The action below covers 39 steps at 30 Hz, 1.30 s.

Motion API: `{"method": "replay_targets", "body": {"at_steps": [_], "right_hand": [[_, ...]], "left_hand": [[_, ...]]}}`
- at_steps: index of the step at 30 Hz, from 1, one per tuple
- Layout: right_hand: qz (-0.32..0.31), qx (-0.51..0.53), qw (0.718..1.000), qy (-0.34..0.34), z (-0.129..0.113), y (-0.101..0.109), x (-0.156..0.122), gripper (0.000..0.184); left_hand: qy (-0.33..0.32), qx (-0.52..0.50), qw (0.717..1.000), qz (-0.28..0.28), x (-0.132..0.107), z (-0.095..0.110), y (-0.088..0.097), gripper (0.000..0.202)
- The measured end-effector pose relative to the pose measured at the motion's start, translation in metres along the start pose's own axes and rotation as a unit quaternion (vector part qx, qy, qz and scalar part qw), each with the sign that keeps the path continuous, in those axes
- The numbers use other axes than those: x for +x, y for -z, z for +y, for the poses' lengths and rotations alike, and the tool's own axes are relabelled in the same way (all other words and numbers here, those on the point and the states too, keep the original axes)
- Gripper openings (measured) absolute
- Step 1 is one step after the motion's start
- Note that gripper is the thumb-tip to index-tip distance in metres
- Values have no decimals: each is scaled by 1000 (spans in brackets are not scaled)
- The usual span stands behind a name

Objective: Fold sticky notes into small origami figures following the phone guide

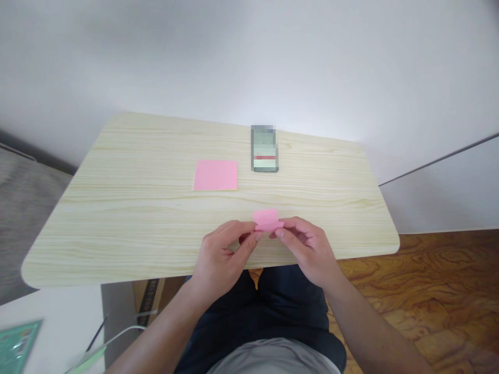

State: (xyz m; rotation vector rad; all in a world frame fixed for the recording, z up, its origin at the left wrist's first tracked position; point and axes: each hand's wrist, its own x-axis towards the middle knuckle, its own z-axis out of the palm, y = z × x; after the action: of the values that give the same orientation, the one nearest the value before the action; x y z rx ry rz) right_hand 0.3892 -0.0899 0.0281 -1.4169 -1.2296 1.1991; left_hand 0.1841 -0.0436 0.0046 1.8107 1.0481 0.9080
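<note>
A small folded pink paper (267, 219) is held just above the near edge of a light wooden table (156, 218). My left hand (224, 252) pinches its left end, fingers closed. My right hand (304, 249) pinches its right end, fingers closed too. Farther back on the table lies a flat pad of pink square paper (215, 175), untouched.
A phone (264, 148) lies face up with its screen lit near the table's far edge, right of the pink pad. A white wall stands behind the table. A wooden floor (436, 291) shows at right. A white surface (50, 322) with a green item sits at lower left.
</note>
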Motion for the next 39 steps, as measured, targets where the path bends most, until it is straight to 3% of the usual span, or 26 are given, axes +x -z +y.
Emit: {"method": "replay_targets", "body": {"at_steps": [5, 14, 19, 33, 39], "right_hand": [[6, 14, 1000, 12, 4, -4, -1, 20], [-2, 64, 998, 1, 5, -6, -4, 14], [11, 66, 997, 41, 2, -11, -4, 15], [55, 32, 998, 23, 10, -19, -8, 12], [97, 75, 992, 23, 16, -24, -5, 15]], "left_hand": [[33, -82, 996, 14, 2, 2, -3, 23], [49, -267, 963, 6, 5, -1, -8, 21], [61, -270, 961, 9, 3, -2, -10, 14], [76, -259, 961, 50, 3, -3, -13, 23], [89, -259, 961, 47, 3, -4, -13, 24]]}}
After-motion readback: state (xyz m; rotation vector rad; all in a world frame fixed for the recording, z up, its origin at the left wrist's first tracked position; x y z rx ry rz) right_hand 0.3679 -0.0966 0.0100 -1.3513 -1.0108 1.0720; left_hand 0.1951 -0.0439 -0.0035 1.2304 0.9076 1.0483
